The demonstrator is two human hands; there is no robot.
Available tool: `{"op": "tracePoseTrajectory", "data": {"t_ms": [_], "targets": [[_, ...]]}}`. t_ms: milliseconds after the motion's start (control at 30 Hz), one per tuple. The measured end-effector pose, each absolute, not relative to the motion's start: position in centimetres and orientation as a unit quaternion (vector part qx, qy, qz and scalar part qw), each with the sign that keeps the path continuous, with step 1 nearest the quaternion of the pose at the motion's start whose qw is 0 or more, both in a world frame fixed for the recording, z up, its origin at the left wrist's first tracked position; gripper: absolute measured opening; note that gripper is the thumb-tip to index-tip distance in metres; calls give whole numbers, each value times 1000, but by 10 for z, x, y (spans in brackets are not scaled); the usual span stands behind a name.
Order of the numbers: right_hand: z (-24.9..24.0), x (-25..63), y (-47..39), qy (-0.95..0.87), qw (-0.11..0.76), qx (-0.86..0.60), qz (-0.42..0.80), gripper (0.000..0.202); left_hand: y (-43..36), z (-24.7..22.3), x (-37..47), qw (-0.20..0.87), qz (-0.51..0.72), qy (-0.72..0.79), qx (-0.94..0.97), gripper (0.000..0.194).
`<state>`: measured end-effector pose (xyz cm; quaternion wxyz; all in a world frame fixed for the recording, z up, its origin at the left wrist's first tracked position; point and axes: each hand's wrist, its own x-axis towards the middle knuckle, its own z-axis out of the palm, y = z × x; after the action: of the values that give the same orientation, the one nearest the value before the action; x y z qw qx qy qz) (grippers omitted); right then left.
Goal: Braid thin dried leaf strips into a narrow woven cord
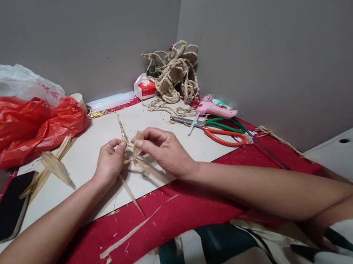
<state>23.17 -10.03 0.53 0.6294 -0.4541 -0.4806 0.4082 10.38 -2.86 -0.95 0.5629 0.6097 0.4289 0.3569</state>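
Between my hands is a thin braid of dried husk strips (121,125), its finished length pointing away from me over the white board. My left hand (110,159) pinches the braid between thumb and fingers. Just to the right, my right hand (162,150) is closed with thumb and forefinger on a pale husk strip (138,141). Loose strip ends (129,193) hang below the fingers toward the board's near edge. Where the strips cross between the hands is partly hidden and a little blurred.
A white board (97,138) lies on a red cloth (176,216). Flat husks (55,164) and a phone (7,207) are left, near a red plastic bag (28,124). Right are scissors (225,135), a pink glue gun (214,108) and coiled braided rope (174,76). Behind stands a tissue box (145,88).
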Motion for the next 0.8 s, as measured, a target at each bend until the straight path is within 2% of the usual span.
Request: {"op": "tracePoseTrajectory", "data": {"t_ms": [167,267,333,400,533,600,700,800], "targets": [[64,271,-111,-400,693,-382,462,23,-29,-10,103,568,342,439,606,14],[103,298,-124,-382,754,-339,414,18,-28,-11,103,586,338,436,594,16],[111,302,-130,-399,764,-357,361,11,-27,-12,103,595,331,433,590,17],[96,292,-129,-458,714,-414,329,12,-26,-13,102,602,328,429,588,18],[27,244,-113,-631,434,-527,368,14,-27,-16,102,626,341,399,577,19],[2,225,-106,-652,346,-552,386,16,-27,-16,102,634,350,391,568,20],[-1,219,-105,-654,291,-554,424,21,-28,-16,101,635,361,393,558,21],[29,225,-106,-669,278,-518,455,18,-28,-16,101,640,371,388,549,21]]}}
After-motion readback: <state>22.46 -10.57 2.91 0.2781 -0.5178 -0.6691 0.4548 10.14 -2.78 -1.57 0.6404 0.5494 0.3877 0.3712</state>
